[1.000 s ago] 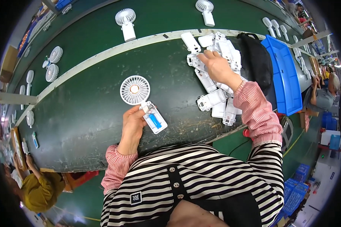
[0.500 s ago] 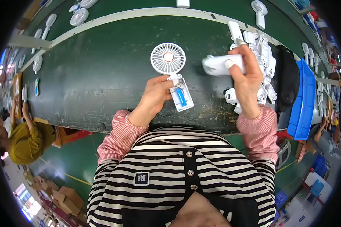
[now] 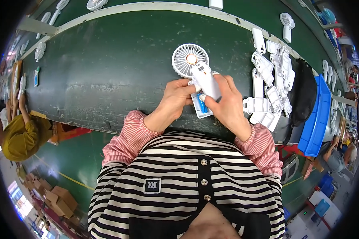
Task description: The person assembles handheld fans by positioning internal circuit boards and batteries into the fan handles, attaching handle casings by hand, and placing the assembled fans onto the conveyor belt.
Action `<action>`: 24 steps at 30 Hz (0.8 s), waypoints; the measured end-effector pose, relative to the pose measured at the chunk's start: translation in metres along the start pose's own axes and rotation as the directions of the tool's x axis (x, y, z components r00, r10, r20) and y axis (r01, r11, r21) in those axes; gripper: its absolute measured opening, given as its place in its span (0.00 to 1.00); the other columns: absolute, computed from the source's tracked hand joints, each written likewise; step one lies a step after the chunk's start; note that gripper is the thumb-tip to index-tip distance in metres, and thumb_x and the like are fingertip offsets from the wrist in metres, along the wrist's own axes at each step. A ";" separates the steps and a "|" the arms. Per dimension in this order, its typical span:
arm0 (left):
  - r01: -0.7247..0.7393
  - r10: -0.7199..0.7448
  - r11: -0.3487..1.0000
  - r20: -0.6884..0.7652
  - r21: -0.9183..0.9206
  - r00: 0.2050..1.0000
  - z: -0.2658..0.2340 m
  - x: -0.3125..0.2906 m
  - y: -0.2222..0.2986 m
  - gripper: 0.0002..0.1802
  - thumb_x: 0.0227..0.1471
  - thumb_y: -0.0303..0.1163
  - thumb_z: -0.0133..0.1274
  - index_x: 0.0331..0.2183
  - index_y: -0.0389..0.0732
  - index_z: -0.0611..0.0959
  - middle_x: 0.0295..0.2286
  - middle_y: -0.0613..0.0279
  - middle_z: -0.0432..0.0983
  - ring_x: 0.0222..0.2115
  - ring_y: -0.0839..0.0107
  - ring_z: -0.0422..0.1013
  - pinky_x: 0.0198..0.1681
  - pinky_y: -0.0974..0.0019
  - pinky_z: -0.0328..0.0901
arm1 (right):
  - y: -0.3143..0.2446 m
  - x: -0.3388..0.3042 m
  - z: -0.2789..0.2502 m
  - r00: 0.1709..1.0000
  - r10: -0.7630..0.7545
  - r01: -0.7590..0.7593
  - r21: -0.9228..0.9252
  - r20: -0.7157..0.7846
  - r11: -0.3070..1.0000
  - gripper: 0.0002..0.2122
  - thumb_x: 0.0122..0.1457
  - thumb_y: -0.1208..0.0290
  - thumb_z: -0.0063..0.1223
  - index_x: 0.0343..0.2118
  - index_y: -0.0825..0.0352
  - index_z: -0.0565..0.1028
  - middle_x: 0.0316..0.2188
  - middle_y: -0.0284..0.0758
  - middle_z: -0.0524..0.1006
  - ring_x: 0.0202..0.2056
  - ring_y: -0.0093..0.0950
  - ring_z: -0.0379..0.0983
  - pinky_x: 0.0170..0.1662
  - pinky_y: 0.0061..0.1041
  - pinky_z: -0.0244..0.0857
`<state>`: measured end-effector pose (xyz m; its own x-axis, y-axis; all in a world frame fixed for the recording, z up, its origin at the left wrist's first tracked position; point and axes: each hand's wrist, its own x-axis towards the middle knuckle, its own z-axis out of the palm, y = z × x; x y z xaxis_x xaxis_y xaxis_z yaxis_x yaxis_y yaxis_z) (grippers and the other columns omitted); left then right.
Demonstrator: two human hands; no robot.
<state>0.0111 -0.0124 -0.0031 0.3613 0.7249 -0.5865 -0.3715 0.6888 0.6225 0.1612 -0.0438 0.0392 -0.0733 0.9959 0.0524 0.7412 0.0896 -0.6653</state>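
Note:
On the dark green bench in front of me lies a small white handheld fan (image 3: 190, 55) with a round slotted head. Its handle is open, and a blue cylindrical battery (image 3: 202, 104) shows inside. My left hand (image 3: 173, 98) pinches the fan's handle near the neck. In my right hand (image 3: 228, 105) is a white plastic handle cover (image 3: 207, 81), gripped between thumb and fingers. The cover is tilted over the open handle and hides its upper part. Whether the two parts touch, I cannot tell.
Several white plastic covers (image 3: 273, 97) lie in a loose pile to the right. Beyond them are a black pouch (image 3: 306, 93) and a blue tray (image 3: 318, 115). More fans, such as one at far right (image 3: 287, 27), lie past the pale strip. At left a person (image 3: 26, 133) works.
My right hand has brought the white cover from beside the pile leftward and nearer, over the open fan handle. My left hand keeps its hold. The whole view has shifted slightly.

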 end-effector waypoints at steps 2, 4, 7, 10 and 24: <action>0.009 -0.009 1.000 -0.004 0.014 1.000 0.000 0.000 0.000 0.11 0.47 0.25 0.49 0.34 0.29 0.76 0.29 0.57 0.74 0.26 0.71 0.72 0.28 0.69 0.70 | -0.001 0.002 0.000 0.997 0.062 -0.061 -0.028 0.035 0.998 0.24 0.39 0.73 0.57 0.42 0.74 0.67 0.37 0.43 0.69 0.37 0.40 0.69 0.36 0.31 0.66; 0.008 -0.008 1.000 0.002 0.022 1.000 0.001 0.001 -0.002 0.11 0.46 0.25 0.49 0.34 0.29 0.76 0.29 0.57 0.74 0.27 0.72 0.72 0.29 0.69 0.70 | 0.002 0.002 0.003 0.998 -0.011 0.002 -0.162 -0.057 0.987 0.25 0.38 0.69 0.56 0.42 0.71 0.67 0.31 0.41 0.71 0.30 0.40 0.70 0.29 0.36 0.65; 0.021 -0.021 1.000 -0.007 0.018 1.000 0.003 0.000 0.001 0.11 0.46 0.25 0.49 0.34 0.30 0.76 0.29 0.58 0.74 0.27 0.72 0.72 0.29 0.68 0.70 | -0.004 -0.001 -0.012 0.982 -0.139 0.087 -0.347 -0.128 0.934 0.25 0.35 0.70 0.57 0.40 0.73 0.69 0.25 0.41 0.72 0.24 0.35 0.69 0.28 0.30 0.64; 0.033 -0.033 0.999 0.010 0.005 0.999 0.000 0.001 0.002 0.12 0.46 0.27 0.49 0.34 0.31 0.76 0.29 0.57 0.74 0.27 0.72 0.73 0.30 0.69 0.69 | -0.016 -0.014 -0.021 0.995 -0.038 0.011 -0.288 -0.088 0.958 0.23 0.35 0.70 0.57 0.39 0.73 0.69 0.24 0.42 0.72 0.22 0.36 0.70 0.25 0.29 0.65; 0.052 -0.044 0.992 0.073 -0.119 0.996 -0.002 0.004 0.002 0.22 0.52 0.44 0.42 0.36 0.33 0.74 0.32 0.56 0.73 0.32 0.67 0.71 0.34 0.64 0.67 | -0.025 -0.010 0.001 0.993 -0.095 0.112 -0.301 0.069 0.947 0.24 0.34 0.70 0.59 0.38 0.74 0.69 0.23 0.41 0.70 0.21 0.38 0.70 0.22 0.32 0.65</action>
<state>0.0096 -0.0085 -0.0051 0.4385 0.6918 -0.5737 -0.4510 0.7215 0.5254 0.1431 -0.0563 0.0549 -0.1899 0.9797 0.0638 0.8946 0.1994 -0.3999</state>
